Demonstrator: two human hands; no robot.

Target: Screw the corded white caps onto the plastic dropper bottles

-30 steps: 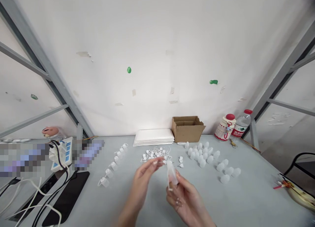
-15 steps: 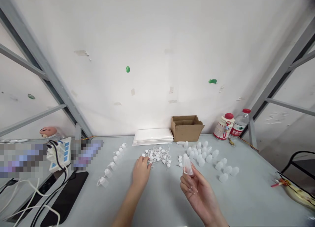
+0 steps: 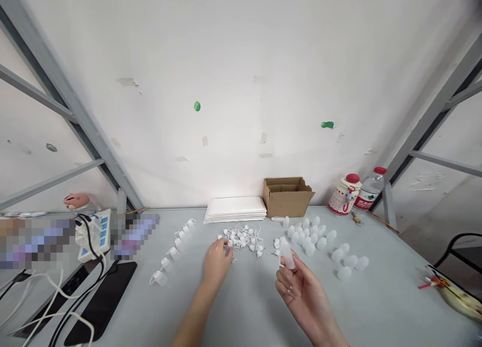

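Ahead of you, near the wall (image 3: 226, 61), an open cardboard box (image 3: 288, 205) stands just beside a flat white stack (image 3: 236, 205). At your far right, a red-capped clear bottle (image 3: 371, 186) stands next to a red-lidded cream flask (image 3: 342, 196); on your left lies a white power strip (image 3: 104, 231).

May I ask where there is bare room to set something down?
The flat grey tabletop is bare between left hand and right hand, nearer than the white plastic cap pile, and right of the latter hand, nearer than the translucent plastic pieces. Crowded: both clusters, and left among black cables.
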